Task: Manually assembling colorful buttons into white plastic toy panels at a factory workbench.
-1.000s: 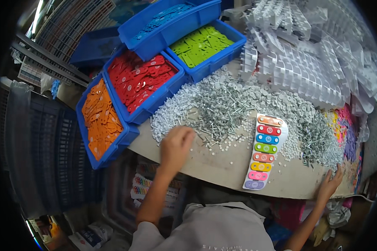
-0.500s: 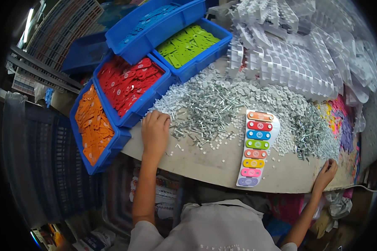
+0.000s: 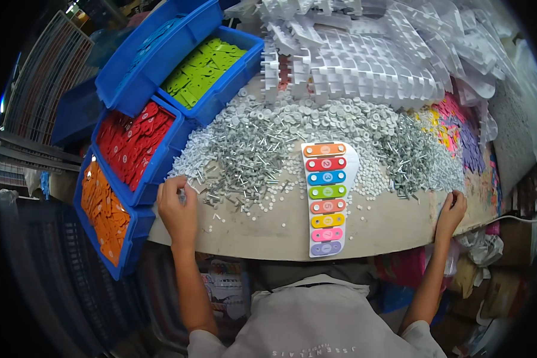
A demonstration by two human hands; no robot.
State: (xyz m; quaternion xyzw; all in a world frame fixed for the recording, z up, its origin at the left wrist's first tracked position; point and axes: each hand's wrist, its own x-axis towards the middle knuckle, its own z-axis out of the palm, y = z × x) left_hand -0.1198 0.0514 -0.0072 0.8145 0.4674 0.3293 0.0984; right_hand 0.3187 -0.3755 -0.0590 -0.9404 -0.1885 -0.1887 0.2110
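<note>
A toy xylophone (image 3: pixel 327 198) with a white base and a column of coloured metal bars lies on the table in front of me. White round caps sit at the ends of its upper bars; the lower bars show dark holes. At the left end of a heap of small white plastic pieces (image 3: pixel 188 156), my left hand (image 3: pixel 178 210) has its fingers curled together at the tips. My right hand (image 3: pixel 451 213) pinches at the near edge of the small translucent pieces (image 3: pixel 450 173). Whatever either hand holds is too small or hidden to tell.
Blue bins hold orange bars (image 3: pixel 103 215), red bars (image 3: pixel 134 140), green bars (image 3: pixel 203 68) and blue bars at the left. Metal pins (image 3: pixel 238 161) and white washers (image 3: pixel 346 122) are heaped mid-table. White plastic bases (image 3: pixel 376 71) are stacked behind. Pink and purple pieces (image 3: pixel 468 140) lie far right.
The whole view has shifted, so the table and bins appear farther left. Both hands stay at the edges of the same heaps, fingers bent. The xylophone lies in the same place on the table.
</note>
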